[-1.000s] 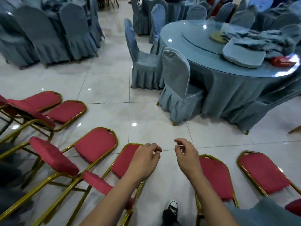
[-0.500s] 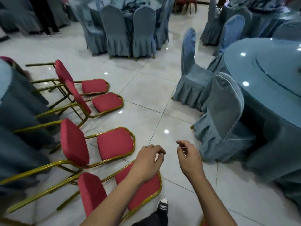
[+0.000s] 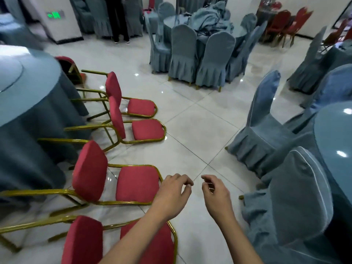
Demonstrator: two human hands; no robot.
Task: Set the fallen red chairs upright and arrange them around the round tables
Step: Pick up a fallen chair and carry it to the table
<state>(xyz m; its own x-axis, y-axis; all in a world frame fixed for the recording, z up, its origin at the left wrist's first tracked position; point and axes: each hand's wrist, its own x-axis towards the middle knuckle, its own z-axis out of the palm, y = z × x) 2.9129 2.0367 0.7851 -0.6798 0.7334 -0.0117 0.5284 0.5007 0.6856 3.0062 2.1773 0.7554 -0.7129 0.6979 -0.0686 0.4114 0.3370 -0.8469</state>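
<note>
My left hand (image 3: 172, 195) and right hand (image 3: 216, 195) hang side by side over the white tiled floor (image 3: 200, 121), fingers loosely curled, holding nothing.

Four red chairs lie tipped on their backs in a row from 7 o'clock to 11 o'clock. Each has a red padded seat, a red padded back and a gold metal frame, with the legs pointing left toward the round table (image 3: 28, 103).

- Nearest chair (image 3: 83, 242): at 7 o'clock, partly under my left forearm.
- Second chair (image 3: 137, 184): at 9 o'clock, its back pad just beside my left hand; contact cannot be determined.
- Third chair (image 3: 147, 129) and fourth chair (image 3: 141, 107): at 11 o'clock, well apart from both hands.

The round table, at 10 o'clock, carries a blue-grey cloth. Covered chairs (image 3: 299, 189) in the same blue-grey stand upright at 3 o'clock, near my right hand.
</note>
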